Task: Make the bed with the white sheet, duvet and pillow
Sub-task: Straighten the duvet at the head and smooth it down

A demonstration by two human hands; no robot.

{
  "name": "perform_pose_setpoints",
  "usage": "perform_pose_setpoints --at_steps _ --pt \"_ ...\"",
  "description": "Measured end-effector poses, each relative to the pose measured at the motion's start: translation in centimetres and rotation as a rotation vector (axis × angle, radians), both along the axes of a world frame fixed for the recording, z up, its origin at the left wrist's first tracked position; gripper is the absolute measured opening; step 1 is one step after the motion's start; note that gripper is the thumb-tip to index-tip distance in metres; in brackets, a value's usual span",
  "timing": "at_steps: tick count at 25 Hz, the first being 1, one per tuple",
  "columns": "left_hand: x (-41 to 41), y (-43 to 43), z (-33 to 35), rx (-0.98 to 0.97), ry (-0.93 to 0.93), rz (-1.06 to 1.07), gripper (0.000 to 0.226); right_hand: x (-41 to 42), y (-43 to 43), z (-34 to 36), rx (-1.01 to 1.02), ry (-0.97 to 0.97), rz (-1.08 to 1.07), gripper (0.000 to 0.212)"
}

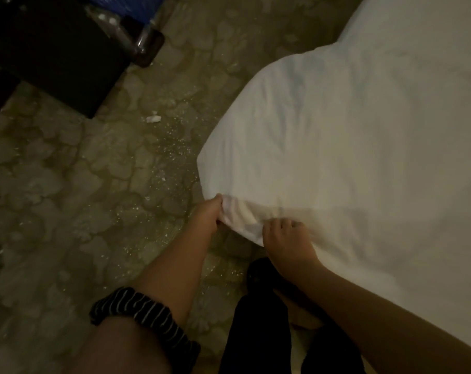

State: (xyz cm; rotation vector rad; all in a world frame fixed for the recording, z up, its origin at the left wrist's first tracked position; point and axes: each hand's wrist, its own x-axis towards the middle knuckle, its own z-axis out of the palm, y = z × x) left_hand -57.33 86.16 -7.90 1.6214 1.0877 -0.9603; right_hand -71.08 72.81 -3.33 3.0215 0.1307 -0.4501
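At far left I see a dark boxy piece of furniture (53,55) on the mottled stone-patterned floor (80,171). The left hand (208,211) clenches a bunched corner of the white cotton sheet (337,144). The right hand (283,238), just beside it, curls over the same hem (fingertips buried in folds). The sheet drapes the bed (439,33) corner. I'd draw both hands down evenly, then tuck the corner under taut.

We have one view only, from the head, and we look steeply down from close above the near corner of the bed (391,130), with the floor (94,184) filling the left side of our frame.
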Motion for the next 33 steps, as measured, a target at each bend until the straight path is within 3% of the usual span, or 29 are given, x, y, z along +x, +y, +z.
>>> perform_pose_setpoints --at_steps 3,6,7,11,12,14,16,18,21,24,27,33 --pt "0.0 1.1 0.0 -0.06 -0.021 0.071 0.042 0.5 0.1 -0.4 0.046 -0.113 0.127 0.025" --pt "-1.8 1.6 -0.1 0.388 -0.441 -0.291 0.043 0.8 0.0 -0.2 0.086 -0.117 0.174 0.024" --pt "-2.3 2.0 -0.1 0.456 -0.509 -0.373 0.046 1.0 0.0 -0.4 0.099 -0.089 0.179 0.026" --pt "-0.9 1.8 -0.2 0.447 -0.295 -0.485 0.044 1.1 -0.1 -1.4 0.176 -0.011 0.121 0.04" --pt "-0.6 1.3 0.3 0.482 -0.31 -0.538 0.043 1.0 -0.2 -1.4 0.209 -0.021 0.1 0.036" --pt "-1.2 -0.1 2.0 0.53 -0.533 -0.688 0.038 0.6 -0.5 -0.7 0.259 -0.045 0.03 0.034" --pt "-2.9 -1.4 3.5 0.419 -0.841 -0.903 0.034 0.1 -1.4 0.3 0.298 -0.101 -0.078 0.038" --pt "-4.8 -2.9 4.0 0.29 -1.001 -1.127 0.046 -0.9 -3.2 0.9 0.327 -0.169 -0.151 0.033" --pt "-6.8 -6.2 4.1 0.298 -1.093 -1.45 0.071 -4.3 -6.7 1.5 0.262 -0.255 -0.252 0.025" --pt "-8.8 -10.7 4.7 0.336 -1.196 -1.767 0.07 -8.7 -10.6 1.7 0.142 -0.284 -0.392 0.023" --pt "-12.1 -15.1 5.2 0.227 -1.259 -1.936 0.069 -14.7 -14.3 2.4 0.065 -0.277 -0.541 0.025" --pt "-20.3 -22.7 7.8 0.108 -1.333 -2.203 0.071 -27.0 -20.6 5.4 0.098 -0.127 -0.813 0.052"
